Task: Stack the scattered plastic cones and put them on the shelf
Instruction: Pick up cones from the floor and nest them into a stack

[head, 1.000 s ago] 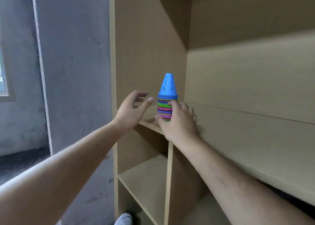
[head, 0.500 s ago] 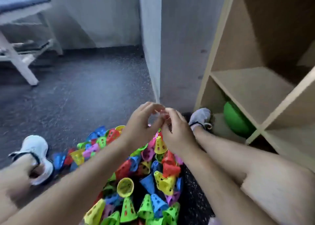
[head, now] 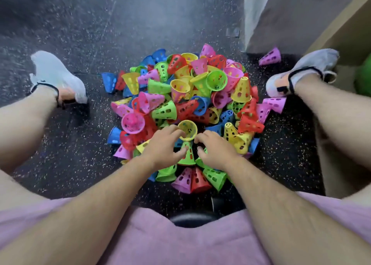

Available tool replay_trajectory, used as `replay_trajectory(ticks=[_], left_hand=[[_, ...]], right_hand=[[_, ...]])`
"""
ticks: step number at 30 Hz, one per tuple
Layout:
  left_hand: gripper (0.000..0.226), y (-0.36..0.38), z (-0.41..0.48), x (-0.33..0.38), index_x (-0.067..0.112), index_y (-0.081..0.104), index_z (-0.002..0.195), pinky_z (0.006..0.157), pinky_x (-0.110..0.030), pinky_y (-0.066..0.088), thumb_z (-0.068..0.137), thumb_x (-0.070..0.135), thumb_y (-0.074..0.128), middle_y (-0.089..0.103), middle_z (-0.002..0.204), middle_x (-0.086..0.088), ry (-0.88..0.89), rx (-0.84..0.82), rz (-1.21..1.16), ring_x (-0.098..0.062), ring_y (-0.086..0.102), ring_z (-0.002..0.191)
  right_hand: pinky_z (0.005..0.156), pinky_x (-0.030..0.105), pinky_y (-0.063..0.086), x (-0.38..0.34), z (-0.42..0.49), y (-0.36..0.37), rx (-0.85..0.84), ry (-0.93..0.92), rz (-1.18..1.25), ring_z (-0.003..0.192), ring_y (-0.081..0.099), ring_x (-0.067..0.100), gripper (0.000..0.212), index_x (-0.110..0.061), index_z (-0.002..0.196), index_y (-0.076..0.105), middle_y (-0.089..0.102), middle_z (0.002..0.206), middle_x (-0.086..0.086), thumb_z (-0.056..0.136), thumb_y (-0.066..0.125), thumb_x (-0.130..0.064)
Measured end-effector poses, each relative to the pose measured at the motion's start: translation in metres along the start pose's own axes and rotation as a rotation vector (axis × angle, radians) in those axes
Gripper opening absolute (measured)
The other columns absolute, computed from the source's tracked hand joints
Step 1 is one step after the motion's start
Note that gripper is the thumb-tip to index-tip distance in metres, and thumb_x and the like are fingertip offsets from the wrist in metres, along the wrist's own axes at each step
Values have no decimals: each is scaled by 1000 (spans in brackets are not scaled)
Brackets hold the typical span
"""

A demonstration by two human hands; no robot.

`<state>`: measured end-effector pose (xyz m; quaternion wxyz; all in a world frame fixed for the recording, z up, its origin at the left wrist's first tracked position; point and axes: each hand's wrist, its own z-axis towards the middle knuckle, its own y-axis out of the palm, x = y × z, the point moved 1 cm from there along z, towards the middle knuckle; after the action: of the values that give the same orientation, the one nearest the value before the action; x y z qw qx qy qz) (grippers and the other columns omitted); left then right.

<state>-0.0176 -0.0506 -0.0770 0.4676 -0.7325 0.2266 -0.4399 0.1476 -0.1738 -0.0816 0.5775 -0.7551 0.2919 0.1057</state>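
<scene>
A heap of small perforated plastic cones [head: 180, 96] in pink, yellow, green, red and blue lies on the dark speckled floor between my feet. My left hand [head: 160, 147] and my right hand [head: 217, 151] hover over its near edge, fingers spread and a short gap between them. In that gap stands an upright green cone [head: 188, 156], with my left thumb against its side. Just beyond it a yellow cone [head: 188, 129] lies mouth-up, and my left fingertips touch its rim. Neither hand is closed around a cone.
My white shoes [head: 54, 74] [head: 313, 68] flank the heap. The wooden shelf unit [head: 349, 29] rises at the right with a green ball [head: 364, 82] in its lowest bay. A stray purple cone [head: 270, 56] lies by the grey pillar [head: 261, 13]. A black seat edge [head: 192, 218] shows below.
One second ago both hands set a cone stack on the shelf. The view has since swung down to the floor heap, and my hands have lowered onto its near edge.
</scene>
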Motion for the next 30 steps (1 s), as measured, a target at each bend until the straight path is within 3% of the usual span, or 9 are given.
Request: replay_trajectory(ticks=[3, 8, 12, 18, 21, 24, 26, 28, 30], left_hand=[[57, 0, -8, -7, 19, 64, 116, 92, -41, 44, 79, 59, 45, 57, 114, 1, 31, -121, 80, -22, 52, 106], [46, -2, -14, -27, 22, 56, 119, 91, -35, 35, 77, 40, 59, 50, 113, 4, 29, -270, 159, -21, 47, 107], [31, 0, -14, -32, 24, 61, 120, 92, -33, 34, 89, 25, 60, 58, 113, 7, 86, -279, 269, -20, 50, 112], [10, 0, -9, -33, 20, 65, 95, 77, -32, 25, 94, 21, 55, 62, 93, 7, 48, -164, 248, -20, 56, 96], [12, -10, -4, -32, 18, 57, 78, 69, -35, 31, 89, 21, 60, 55, 76, 6, -127, -56, -27, -23, 55, 77], [10, -22, 6, -31, 18, 62, 80, 59, -31, 38, 89, 19, 68, 57, 74, 5, -329, 2, -361, -15, 53, 68], [8, -27, 10, -29, 17, 66, 82, 58, -29, 41, 89, 17, 70, 59, 71, 5, -400, 25, -516, -12, 53, 63], [11, -29, 11, -27, 14, 68, 84, 60, -27, 42, 93, 20, 70, 60, 71, 4, -416, 60, -645, -10, 52, 61], [25, -27, 11, -26, 13, 72, 96, 71, -30, 49, 96, 38, 69, 67, 84, 0, -400, 65, -779, -12, 61, 74]], right_hand=[[75, 32, 39, -2, 2, 3, -26, -24, -53, 112, 47, 19, 25, -26, 119, 55, 51, 115, -3, 95, 51, -30], [73, 31, 39, -19, 11, 6, -28, -50, -30, 110, 47, 17, 24, -25, 118, 58, 53, 115, -4, 95, 53, -30], [76, 32, 44, -32, 15, 13, -58, -75, -23, 109, 47, 15, 25, -26, 118, 58, 53, 112, -6, 94, 54, -32], [78, 37, 48, -40, 16, 15, -24, -118, 36, 100, 52, 18, 18, -24, 107, 57, 54, 103, -8, 91, 54, -30], [77, 41, 52, -44, 16, 15, -8, -136, 150, 97, 56, 22, 31, -29, 113, 51, 48, 121, -9, 82, 57, -31], [84, 38, 52, -47, 14, 14, -8, -142, 251, 109, 57, 21, 51, -38, 129, 46, 34, 145, -16, 81, 61, -29], [93, 36, 50, -44, 15, 15, 40, -136, 260, 122, 52, 16, 43, -31, 129, 52, 32, 150, -15, 87, 65, -28], [98, 34, 46, -39, 15, 15, 100, -119, 247, 126, 48, 14, 25, -20, 116, 61, 36, 150, -11, 95, 65, -32], [96, 30, 45, -37, 16, 13, 148, -87, 274, 124, 49, 12, 24, -16, 115, 64, 42, 147, -8, 98, 61, -34]])
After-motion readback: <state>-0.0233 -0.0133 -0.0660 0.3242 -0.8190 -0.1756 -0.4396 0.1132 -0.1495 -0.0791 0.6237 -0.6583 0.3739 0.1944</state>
